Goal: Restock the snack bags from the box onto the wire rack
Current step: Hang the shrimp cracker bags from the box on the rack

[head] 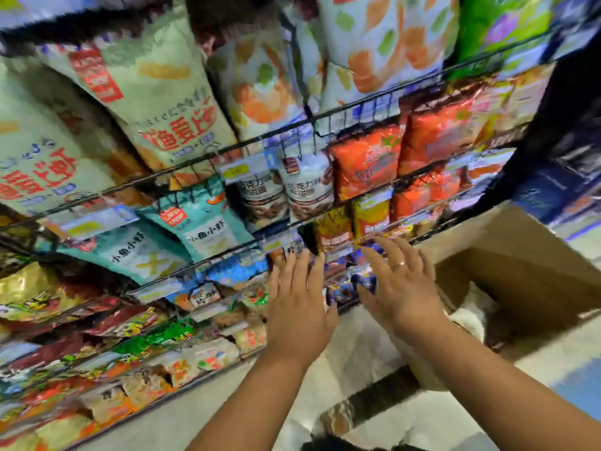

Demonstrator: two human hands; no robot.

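Head cam, only view I've got. Both hands are up at the wire rack, mid-right, on a lower tier. Left hand is flat, fingers spread, holding nothing, palm toward the packs. Right hand, w/ a ring on one finger, also has its fingers spread and not closed on anything; its fingertips are pressing or touching the blue-purple snack bags that sit between the two hands on that tier. Looks to me like the bags are being squared up in their slot, not carried.

The cardboard box stands open, right of the hands, just beside the rack. Its inside is mostly dark; can't tell how much stock is left in it.

To do this step well, I reckon: push the bags back evenly w/ both palms so they stand upright behind the front wire, faces out, not crushed, and keep them clear of the price tags clipped to the rail. Then go right to the box for more.

Writing: pic is blurry and tilted. The teal bags, left of centre, read 小鱼小虾, w/ a red brand badge I can't make out. White bags start w/ 巧克力. Big pale green bags up top carry large red characters, not legible. The text on the blue-purple bags is too smeared to read.
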